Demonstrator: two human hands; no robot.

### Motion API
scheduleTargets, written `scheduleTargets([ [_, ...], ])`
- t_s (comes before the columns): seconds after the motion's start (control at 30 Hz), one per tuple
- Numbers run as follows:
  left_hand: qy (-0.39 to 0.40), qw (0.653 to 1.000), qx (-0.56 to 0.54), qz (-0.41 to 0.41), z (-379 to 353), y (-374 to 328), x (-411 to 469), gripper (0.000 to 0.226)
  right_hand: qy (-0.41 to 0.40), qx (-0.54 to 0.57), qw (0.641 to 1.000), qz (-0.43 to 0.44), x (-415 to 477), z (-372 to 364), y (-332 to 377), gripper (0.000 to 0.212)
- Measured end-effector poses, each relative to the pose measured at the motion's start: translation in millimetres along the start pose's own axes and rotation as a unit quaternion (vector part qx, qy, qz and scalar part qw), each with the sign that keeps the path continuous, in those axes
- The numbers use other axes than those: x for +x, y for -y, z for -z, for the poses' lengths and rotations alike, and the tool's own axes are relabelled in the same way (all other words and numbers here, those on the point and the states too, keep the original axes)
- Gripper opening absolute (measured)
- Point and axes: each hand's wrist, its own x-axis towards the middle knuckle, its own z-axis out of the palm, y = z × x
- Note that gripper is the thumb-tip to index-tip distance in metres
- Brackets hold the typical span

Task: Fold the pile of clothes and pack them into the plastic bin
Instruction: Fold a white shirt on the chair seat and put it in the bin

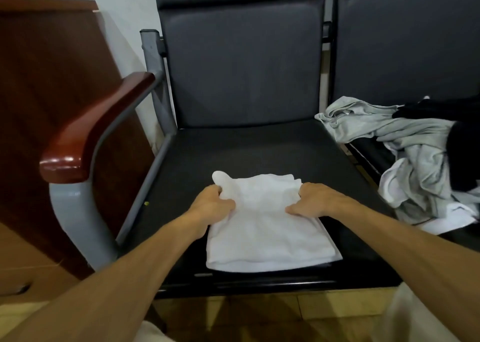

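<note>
A white garment [267, 232] lies partly folded on the dark seat [233, 149] of a chair, near its front edge. My left hand [213, 202] grips the garment's far left edge, fingers curled into the cloth. My right hand [315, 200] grips the far right edge, thumb on top of the fabric. The far part of the garment is bunched up between my hands. A pile of grey, white and black clothes [415, 154] lies on the neighbouring seat at the right. No plastic bin is in view.
The chair has a red-brown wooden armrest [96, 128] on a grey metal frame at the left. A wooden cabinet [44, 77] stands further left. Dark padded backrests [241, 61] rise behind both seats. Wooden floor shows below the seat's front edge.
</note>
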Motion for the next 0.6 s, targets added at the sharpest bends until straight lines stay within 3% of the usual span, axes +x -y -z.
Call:
scheduleTargets([
  [0.07, 0.013, 0.988, -0.145, 0.045, -0.4, -10.1, -9.7, 0.014, 0.001, 0.04, 0.999, 0.004, 1.5, -0.4, 1.0, 0.04],
  [0.17, 0.082, 0.935, -0.317, 0.137, 3.9, -16.8, -22.4, 0.014, -0.011, 0.192, 0.981, 0.006, 3.5, 0.3, -1.7, 0.032],
  [0.27, 0.119, 0.924, -0.323, 0.164, 4.4, -16.8, -29.3, 0.024, 0.004, 0.312, 0.95, -0.028, -0.1, 1.1, -7.0, 0.034],
  [0.4, 0.085, 0.941, -0.303, 0.123, 5.0, -24.4, -43.5, 0.032, 0.012, 0.389, 0.921, -0.026, -11.8, 4.8, -7.1, 0.031],
  [0.6, 0.0, 0.94, -0.341, 0.022, 53.1, -37.8, -74.1, 0.048, -0.022, 0.487, 0.868, 0.095, -56.7, 29.6, 37.4, 0.019],
])
